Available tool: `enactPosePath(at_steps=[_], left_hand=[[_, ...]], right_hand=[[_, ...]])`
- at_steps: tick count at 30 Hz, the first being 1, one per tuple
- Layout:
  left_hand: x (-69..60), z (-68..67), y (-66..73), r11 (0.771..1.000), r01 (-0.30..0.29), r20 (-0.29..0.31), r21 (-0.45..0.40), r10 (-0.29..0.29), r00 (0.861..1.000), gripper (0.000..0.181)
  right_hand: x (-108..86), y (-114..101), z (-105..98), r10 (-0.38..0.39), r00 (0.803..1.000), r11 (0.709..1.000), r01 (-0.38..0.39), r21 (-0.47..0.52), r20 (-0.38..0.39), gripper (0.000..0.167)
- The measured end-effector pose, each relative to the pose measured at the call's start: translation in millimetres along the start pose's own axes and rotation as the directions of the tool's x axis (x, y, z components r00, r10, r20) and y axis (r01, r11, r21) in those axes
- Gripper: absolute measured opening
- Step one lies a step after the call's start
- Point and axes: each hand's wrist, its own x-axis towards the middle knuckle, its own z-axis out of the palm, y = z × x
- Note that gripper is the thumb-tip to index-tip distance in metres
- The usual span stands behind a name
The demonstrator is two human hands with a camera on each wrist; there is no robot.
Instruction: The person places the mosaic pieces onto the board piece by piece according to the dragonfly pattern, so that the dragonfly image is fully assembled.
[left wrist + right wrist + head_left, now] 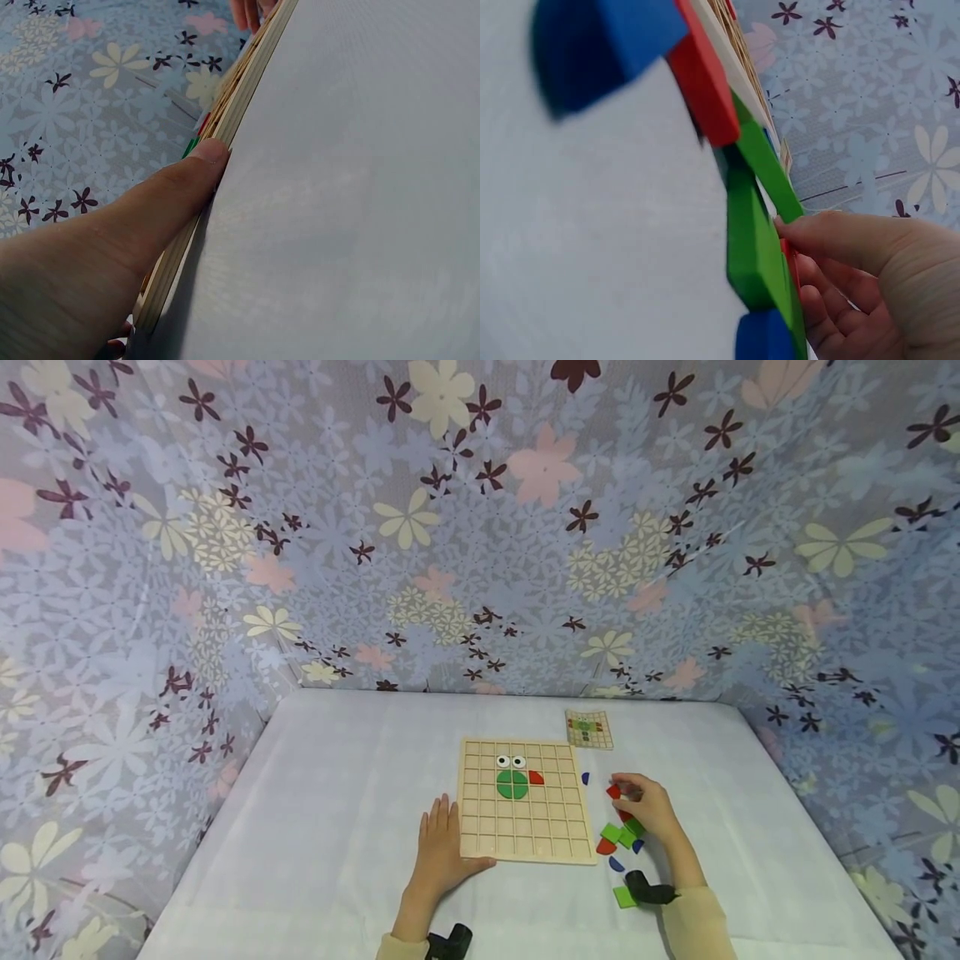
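Observation:
A wooden grid board [484, 843] lies on the white table, bearing two round eye pieces [511, 762], a green circle of quarter pieces [512, 784] and a red quarter piece [536, 777]. My left hand [441, 853] lies at the board's lower left corner with fingers straight, its thumb [206, 154] against the front edge. To the right of the board, my right hand [649, 806] pinches a red quarter-circle piece [614, 791] between thumb and index finger. Below that hand are loose green squares [611, 832], another red quarter piece [606, 847] and blue half-round pieces [617, 864].
A small pattern card [589, 729] lies behind the board's upper right corner. One blue piece [586, 778] sits beside the board's right edge. A lone green square [624, 897] lies near the right wrist camera [648, 888]. Flowered cloth [480, 568] surrounds the table.

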Motion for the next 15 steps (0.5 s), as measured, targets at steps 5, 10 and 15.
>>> enactPosePath(at_steps=[5,10,15], left_hand=[[-0.9,-1.4,0.4,1.0,0.0,0.001,-0.001,0.0,1.0,0.113],[-0.1,-2.6,1.1,1.0,-0.005,-0.003,-0.009,0.005,1.0,0.113],[-0.2,-1.6,0.9,1.0,0.005,0.007,-0.001,-0.005,1.0,0.113]], right_hand=[[0.2,1.4,0.4,0.002,1.0,1.0,-0.002,0.013,-0.004,0.04],[0.1,2.1,2.5,0.007,1.0,1.0,-0.007,0.006,-0.017,0.037],[0.4,-1.1,5.6,0.011,0.999,1.0,-0.012,-0.019,-0.032,0.036]])
